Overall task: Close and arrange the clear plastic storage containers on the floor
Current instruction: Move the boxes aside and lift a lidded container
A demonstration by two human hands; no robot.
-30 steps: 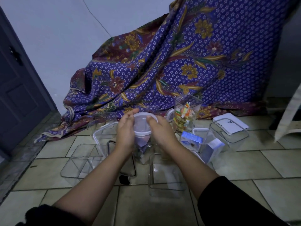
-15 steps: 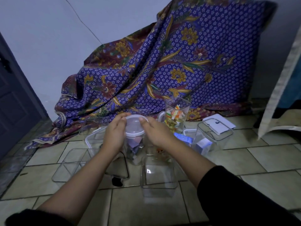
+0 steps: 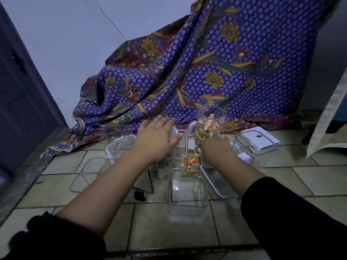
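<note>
Resting palm-down, my left hand (image 3: 156, 139) lies with its fingers together on the white round lid (image 3: 173, 132) of a clear jar (image 3: 165, 166), pressing rather than gripping. Below that palm the jar's see-through wall is blurred, with dark bits inside. My right hand (image 3: 216, 147) sits at the foot of a tall square tub (image 3: 209, 124) filled with orange, white and green wrappers; I cannot tell whether its fingers are curled on it or just touching. Between my wrists lies another tub (image 3: 189, 166) with the same bright wrappers. Nearer me an empty clear box (image 3: 186, 196) stands open. Right of my right hand is a bin (image 3: 253, 147) with a white lid (image 3: 260, 138) across it. Behind everything hangs a purple flowered cloth (image 3: 206, 72).
</note>
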